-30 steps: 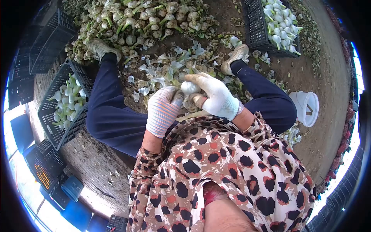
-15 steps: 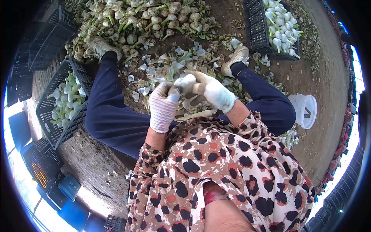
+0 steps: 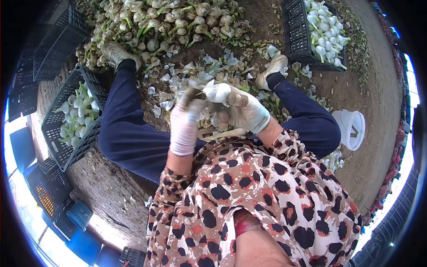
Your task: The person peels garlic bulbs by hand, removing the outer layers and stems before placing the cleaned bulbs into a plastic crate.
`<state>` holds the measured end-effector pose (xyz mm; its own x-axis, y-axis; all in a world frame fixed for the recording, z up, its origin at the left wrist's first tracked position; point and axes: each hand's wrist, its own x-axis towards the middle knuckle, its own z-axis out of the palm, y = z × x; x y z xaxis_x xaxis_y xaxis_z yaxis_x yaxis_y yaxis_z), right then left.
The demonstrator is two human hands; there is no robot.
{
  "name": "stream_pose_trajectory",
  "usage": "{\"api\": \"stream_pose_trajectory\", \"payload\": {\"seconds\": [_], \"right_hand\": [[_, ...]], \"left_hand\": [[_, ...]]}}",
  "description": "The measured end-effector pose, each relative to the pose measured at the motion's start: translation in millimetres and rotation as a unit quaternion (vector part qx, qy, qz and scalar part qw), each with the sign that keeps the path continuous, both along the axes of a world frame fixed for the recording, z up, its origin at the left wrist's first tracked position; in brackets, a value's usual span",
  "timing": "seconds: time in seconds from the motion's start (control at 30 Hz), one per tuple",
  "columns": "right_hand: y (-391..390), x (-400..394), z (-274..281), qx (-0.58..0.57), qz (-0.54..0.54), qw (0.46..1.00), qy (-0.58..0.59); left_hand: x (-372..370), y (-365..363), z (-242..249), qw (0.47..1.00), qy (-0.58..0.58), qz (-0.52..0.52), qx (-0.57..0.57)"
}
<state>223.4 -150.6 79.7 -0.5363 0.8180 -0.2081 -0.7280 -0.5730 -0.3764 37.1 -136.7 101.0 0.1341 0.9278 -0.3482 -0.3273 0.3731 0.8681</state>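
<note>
Two gloved hands work one garlic bulb [image 3: 216,92].
Right hand [image 3: 245,111] clasps it from below; left hand [image 3: 186,118], blurred, pinches its skin just beside.

Black crates [image 3: 66,118] of bulbs flank a white bucket [image 3: 351,128].

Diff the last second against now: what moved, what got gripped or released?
The left hand pulled up and away from the garlic bulb, now motion-blurred, seemingly stripping skin. The right hand kept its grip on the bulb and rolled it upward, so the white head sits higher. Nothing was released. Unchanged: both crates, the garlic pile, the white bucket and the legs.
</note>
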Motion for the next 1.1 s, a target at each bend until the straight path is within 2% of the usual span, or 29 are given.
{"api": "stream_pose_trajectory", "payload": {"seconds": [0.03, 0.1, 0.17, 0.2, 0.23, 0.27, 0.3, 0.33, 0.37, 0.43, 0.47, 0.5, 0.53, 0.57, 0.6, 0.63, 0.67, 0.7, 0.77, 0.8, 0.83, 0.87, 0.9, 0.93, 0.97, 1.0, 1.03, 1.07, 1.1], "right_hand": [[-1, -3, 0, 0.011, -0.012, 0.999, -0.039], [-2, -3, 0, 0.021, -0.027, 0.996, -0.080], [-5, 0, -3, -0.018, -0.058, 0.984, -0.167], [-5, 3, -7, -0.018, -0.059, 0.984, -0.167], [-5, 8, -13, -0.042, -0.029, 0.995, -0.081], [-2, 12, -12, -0.066, 0.002, 0.998, 0.007], [0, 13, -9, -0.091, 0.032, 0.991, 0.094], [-5, 9, -3, -0.161, 0.002, 0.987, 0.024], [-8, 5, -5, -0.161, -0.002, 0.987, 0.023], [-13, 2, -13, -0.187, -0.003, 0.976, 0.108], [-12, 2, -4, -0.160, -0.023, 0.984, 0.068], [-12, 1, -9, -0.159, -0.025, 0.985, 0.069], [-12, 3, -19, -0.198, 0.000, 0.970, 0.142], [-11, 10, -24, -0.231, 0.020, 0.950, 0.210], [-10, 8, -21, -0.307, -0.022, 0.926, 0.217], [-13, 7, -21, -0.330, -0.031, 0.931, 0.154], [-21, 11, -35, -0.247, -0.006, 0.942, 0.229], [-23, 12, -29, -0.258, -0.021, 0.954, 0.155], [-27, 41, -28, -0.230, -0.038, 0.965, 0.117], [-32, 50, -33, -0.233, -0.043, 0.962, 0.138], [-35, 59, -37, -0.236, -0.046, 0.957, 0.165], [-29, 67, -12, -0.283, -0.081, 0.948, 0.120], [-25, 92, 8, -0.165, -0.115, 0.962, 0.184], [-19, 119, -11, -0.134, -0.166, 0.971, 0.112], [-9, 155, 1, -0.134, -0.203, 0.967, 0.070], [-4, 191, 29, -0.191, -0.284, 0.939, -0.020], [7, 225, 47, -0.133, -0.349, 0.922, -0.107], [11, 283, 19, -0.167, -0.415, 0.886, -0.121], [9, 313, 24, -0.156, -0.486, 0.808, -0.296]], "left_hand": [[11, -5, 11, 0.999, 0.018, -0.025, -0.026], [15, -3, -3, 0.987, 0.125, -0.010, 0.105], [9, 0, -19, 0.989, 0.130, -0.027, 0.066], [3, 3, -26, 0.989, 0.138, -0.041, 0.027], [0, 4, -34, 0.989, 0.139, -0.042, 0.027], [-3, 5, -39, 0.996, -0.064, 0.015, -0.057], [-5, 5, -43, 0.952, -0.263, 0.072, -0.138], [-4, 7, -49, 0.941, -0.277, 0.096, -0.171], [-5, 9, -49, 0.941, -0.278, 0.092, -0.172], [-9, 14, -49, 0.965, -0.130, 0.123, -0.193], [-10, 13, -44, 0.965, -0.129, 0.124, -0.193], [-11, 11, -33, 0.979, -0.089, 0.108, -0.150], [-10, 9, -20, 0.989, -0.050, 0.087, -0.107], [-4, 7, -9, 0.996, -0.017, 0.061, -0.059], [7, 7, -4, 1.000, 0.006, 0.025, -0.006], [7, 3, -15, 0.997, -0.049, -0.042, 0.032], [7, 0, -10, 0.991, -0.003, -0.126, 0.044], [13, 0, -6, 0.974, 0.164, -0.143, 0.062], [36, 9, 2, 0.930, 0.297, -0.166, 0.142], [40, 6, -6, 0.949, 0.262, -0.122, 0.127], [44, 5, -11, 0.965, 0.222, -0.123, 0.064], [39, 4, -14, 0.964, 0.227, -0.124, 0.063], [43, 5, -13, 0.963, 0.235, -0.122, 0.056], [49, 4, -10, 0.974, 0.208, -0.089, 0.006], [44, 5, -21, 0.977, 0.182, -0.111, 0.028], [44, 0, -32, 0.977, 0.173, -0.119, 0.024], [43, -1, -41, 0.978, 0.167, -0.128, 0.010], [45, -2, -45, 0.977, 0.174, -0.124, -0.016], [39, -5, -51, 0.976, 0.179, -0.120, -0.034]]}}
